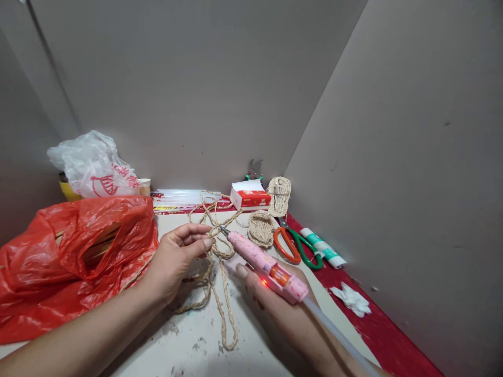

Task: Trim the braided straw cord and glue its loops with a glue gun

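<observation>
My left hand [181, 251] pinches a braided straw cord [225, 340] between thumb and fingers; loops of it trail over the white board and toward the back. In my right hand [283, 306] is a pink hot glue gun [255, 251], fingers wrapped round its handle, a red light glowing on its side. Its metal nozzle meets or nearly meets the cord beside my left fingertips; I cannot tell if they touch. A clear glue stick [334, 330] sticks out of the gun's rear. Just beyond the gun lies a small woven straw piece [261, 229].
A red plastic bag [118, 220] fills the left side, with a white bag [92, 165] behind. Glue sticks [184, 197], a red-and-white box [251, 196], an oval woven piece [280, 195] and pliers [255, 168] line the back. Scissors [310, 254], a roll [324, 247] and crumpled tissue [351, 299] lie right.
</observation>
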{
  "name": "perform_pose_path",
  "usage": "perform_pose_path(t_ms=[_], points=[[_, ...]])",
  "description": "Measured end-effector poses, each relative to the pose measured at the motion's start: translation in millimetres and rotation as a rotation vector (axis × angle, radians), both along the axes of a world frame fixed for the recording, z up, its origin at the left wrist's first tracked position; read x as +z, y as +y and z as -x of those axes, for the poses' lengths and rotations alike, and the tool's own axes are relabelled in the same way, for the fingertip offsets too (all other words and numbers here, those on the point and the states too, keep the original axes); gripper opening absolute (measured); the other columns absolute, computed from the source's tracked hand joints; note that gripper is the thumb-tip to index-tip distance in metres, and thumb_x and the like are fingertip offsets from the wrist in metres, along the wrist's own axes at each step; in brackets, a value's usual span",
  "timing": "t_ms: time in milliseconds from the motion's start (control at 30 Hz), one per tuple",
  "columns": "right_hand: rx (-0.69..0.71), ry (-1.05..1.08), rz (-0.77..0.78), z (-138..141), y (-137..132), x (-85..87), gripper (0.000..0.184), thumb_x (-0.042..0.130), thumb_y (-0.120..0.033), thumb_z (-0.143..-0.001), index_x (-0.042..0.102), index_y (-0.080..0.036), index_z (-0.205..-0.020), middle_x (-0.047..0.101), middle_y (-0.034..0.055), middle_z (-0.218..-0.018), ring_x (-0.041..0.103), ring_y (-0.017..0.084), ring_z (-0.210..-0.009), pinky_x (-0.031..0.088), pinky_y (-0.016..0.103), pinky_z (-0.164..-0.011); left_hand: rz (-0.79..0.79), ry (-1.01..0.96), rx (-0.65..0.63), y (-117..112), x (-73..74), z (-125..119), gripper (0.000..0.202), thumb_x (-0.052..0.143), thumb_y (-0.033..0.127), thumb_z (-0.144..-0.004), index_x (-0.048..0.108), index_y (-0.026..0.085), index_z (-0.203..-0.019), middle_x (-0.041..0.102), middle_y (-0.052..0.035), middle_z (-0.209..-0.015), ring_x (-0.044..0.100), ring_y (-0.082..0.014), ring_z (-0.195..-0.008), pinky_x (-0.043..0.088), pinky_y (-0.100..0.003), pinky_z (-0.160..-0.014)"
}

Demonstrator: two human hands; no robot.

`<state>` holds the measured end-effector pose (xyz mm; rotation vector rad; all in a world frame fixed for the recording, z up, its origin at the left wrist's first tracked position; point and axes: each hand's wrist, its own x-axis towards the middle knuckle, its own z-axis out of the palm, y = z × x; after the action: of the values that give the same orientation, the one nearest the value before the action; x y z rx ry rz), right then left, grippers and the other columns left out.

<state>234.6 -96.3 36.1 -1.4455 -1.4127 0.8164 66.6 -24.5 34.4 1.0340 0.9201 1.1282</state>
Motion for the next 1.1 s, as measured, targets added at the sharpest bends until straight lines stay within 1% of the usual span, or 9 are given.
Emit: perform_pose_path(t_ms=[200,333,433,500,700,800,900,1000,1100], points=[[-0.002,-0.042,-0.115,-6.3,3.2,4.2,0.022,0.056,-0.039,-0.081,0.062,-0.02,-0.072,0.042,-0.0037,-0.051,0.038,0.012,-0.046,0.034,0.025,-0.044,0.04,-0.067,0.021,4.9,4.1,3.2,0.023,0.078,0.019,-0.063,0.069,0.015,-0.084,0.068,0.0001,-0.074,0.059,-0.0072,-0.063,0.046,-0.018,-0.062],[0.131,-0.421,-0.167,-25.3,15.9,-2.7,0.021,0.054,-0.032,-0.08,0.052,-0.021,-0.063,0.05,-0.0006,-0.058,0.045,0.015,-0.052,0.033,0.027,-0.05,0.072,-0.139,0.037,12.2,9.8,10.0,0.023,0.078,0.017,-0.064,0.069,0.015,-0.085,0.069,-0.0008,-0.077,0.061,-0.0079,-0.065,0.048,-0.019,-0.064],[0.203,-0.787,-0.074,-37.0,27.2,-10.9,0.01,0.05,-0.021,-0.079,0.053,-0.019,-0.069,0.058,0.0026,-0.067,0.051,0.016,-0.06,0.032,0.027,-0.055,0.095,-0.158,0.032,13.3,15.1,11.9,0.023,0.077,0.015,-0.065,0.068,0.014,-0.086,0.068,-0.0008,-0.077,0.06,-0.0074,-0.063,0.048,-0.018,-0.062],[0.219,-0.917,-0.016,-41.6,32.9,-15.5,0.004,0.052,-0.018,-0.076,0.055,-0.019,-0.074,0.061,0.004,-0.073,0.054,0.017,-0.065,0.031,0.027,-0.057,0.109,-0.16,0.008,10.9,17.8,10.8,0.022,0.075,0.014,-0.066,0.067,0.013,-0.086,0.067,-0.0009,-0.077,0.059,-0.0067,-0.062,0.048,-0.017,-0.061],[0.349,-0.96,0.093,-54.6,38.0,-11.1,0.018,0.064,-0.028,-0.071,0.064,-0.02,-0.087,0.066,0.005,-0.085,0.058,0.02,-0.076,0.035,0.028,-0.062,0.21,-0.206,-0.131,-3.0,17.3,5.7,0.019,0.071,0.009,-0.07,0.065,0.014,-0.087,0.066,-0.0008,-0.074,0.058,-0.0066,-0.059,0.049,-0.017,-0.059],[0.328,-0.783,0.1,-60.5,37.8,1.2,0.027,0.066,-0.034,-0.072,0.067,-0.019,-0.094,0.067,0.0065,-0.089,0.06,0.021,-0.079,0.041,0.03,-0.067,0.268,-0.233,-0.192,-10.1,15.6,3.0,0.019,0.07,0.008,-0.07,0.065,0.015,-0.088,0.067,-0.0013,-0.073,0.059,-0.007,-0.06,0.049,-0.017,-0.059],[0.28,-0.277,0.099,-59.7,37.2,10.4,0.032,0.067,-0.039,-0.075,0.067,-0.017,-0.098,0.067,0.006,-0.086,0.061,0.018,-0.076,0.046,0.031,-0.069,0.327,-0.244,-0.251,-17.5,14.4,-1.3,0.019,0.071,0.008,-0.07,0.066,0.015,-0.087,0.066,-0.0018,-0.072,0.06,-0.0072,-0.059,0.049,-0.017,-0.06],[0.342,0.279,0.111,-51.6,34.5,9.2,0.032,0.074,-0.038,-0.07,0.067,-0.018,-0.093,0.067,0.0019,-0.078,0.061,0.012,-0.065,0.049,0.027,-0.063,0.357,-0.24,-0.319,-24.6,13.3,-6.1,0.017,0.072,0.011,-0.07,0.067,0.014,-0.086,0.067,-0.003,-0.071,0.061,-0.0086,-0.06,0.05,-0.019,-0.062],[0.415,0.579,0.128,-41.6,30.1,-0.5,0.03,0.079,-0.034,-0.065,0.068,-0.018,-0.088,0.068,0.0017,-0.074,0.061,0.011,-0.058,0.051,0.026,-0.057,0.369,-0.253,-0.385,-30.7,12.9,-9.8,0.015,0.072,0.013,-0.07,0.067,0.014,-0.084,0.069,-0.0048,-0.073,0.064,-0.0111,-0.064,0.05,-0.02,-0.065]])
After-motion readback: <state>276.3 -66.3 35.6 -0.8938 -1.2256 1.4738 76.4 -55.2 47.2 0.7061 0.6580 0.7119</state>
